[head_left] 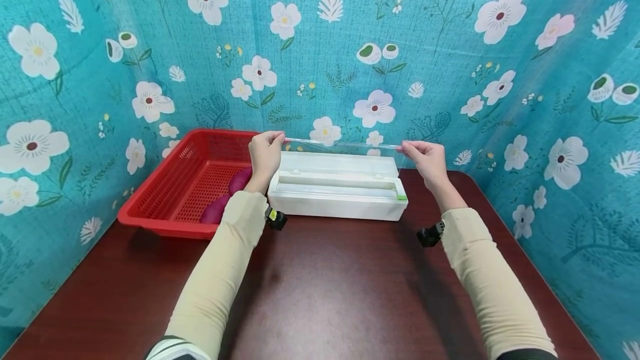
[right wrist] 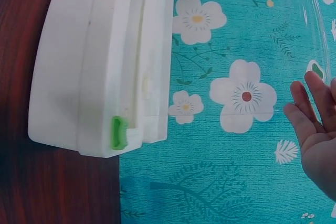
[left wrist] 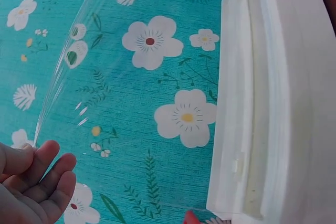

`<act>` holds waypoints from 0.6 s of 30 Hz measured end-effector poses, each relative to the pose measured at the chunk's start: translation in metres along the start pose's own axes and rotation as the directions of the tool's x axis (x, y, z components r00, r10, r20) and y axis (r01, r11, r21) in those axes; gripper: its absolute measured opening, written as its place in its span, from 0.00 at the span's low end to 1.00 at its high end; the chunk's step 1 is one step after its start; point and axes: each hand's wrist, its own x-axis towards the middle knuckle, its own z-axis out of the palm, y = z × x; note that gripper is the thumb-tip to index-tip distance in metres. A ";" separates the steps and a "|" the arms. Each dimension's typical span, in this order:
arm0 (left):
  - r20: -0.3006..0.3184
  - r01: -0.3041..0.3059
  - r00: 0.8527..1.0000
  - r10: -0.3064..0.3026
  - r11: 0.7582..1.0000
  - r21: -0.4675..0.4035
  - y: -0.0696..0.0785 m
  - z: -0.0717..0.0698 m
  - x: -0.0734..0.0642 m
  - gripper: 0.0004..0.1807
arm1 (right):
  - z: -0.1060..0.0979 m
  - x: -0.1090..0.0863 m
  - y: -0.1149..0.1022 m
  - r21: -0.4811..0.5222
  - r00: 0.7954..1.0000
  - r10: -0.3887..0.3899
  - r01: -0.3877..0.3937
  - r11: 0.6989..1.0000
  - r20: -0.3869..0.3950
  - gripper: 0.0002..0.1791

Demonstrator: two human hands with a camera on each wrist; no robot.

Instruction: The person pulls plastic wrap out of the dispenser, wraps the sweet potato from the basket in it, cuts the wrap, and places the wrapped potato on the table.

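A thin sheet of clear cling film [head_left: 345, 145] stretches between my two hands, above a white cling film dispenser [head_left: 335, 206]. My left hand [head_left: 265, 157] pinches one corner of the film between thumb and forefinger. At the other corner my right hand [head_left: 427, 161] pinches it the same way. The dispenser's lid [head_left: 337, 165] is raised, and a small green piece [right wrist: 119, 132] sits at its right end. In the left wrist view the film [left wrist: 59, 77] gathers into creases toward the left fingertips. The right thumb is largely cut off in the right wrist view.
On the left stands a red plastic basket [head_left: 165, 228], with purple sweet potatoes [head_left: 215, 210] inside, partly behind the left arm. Everything rests on a dark reddish-brown table [head_left: 330, 288]. A teal floral curtain [head_left: 310, 88] hangs behind and at both sides.
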 end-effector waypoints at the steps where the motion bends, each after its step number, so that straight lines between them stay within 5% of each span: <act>1: -0.002 -0.003 1.000 0.003 1.000 0.003 0.001 -0.001 0.001 0.11 | 0.000 0.001 -0.001 -0.010 1.000 -0.003 0.003 1.000 -0.004 0.18; 18: -0.029 -0.020 0.999 0.018 0.999 -0.043 0.022 -0.004 0.011 0.11 | -0.003 0.007 -0.022 0.037 0.996 -0.093 0.094 0.995 -0.016 0.14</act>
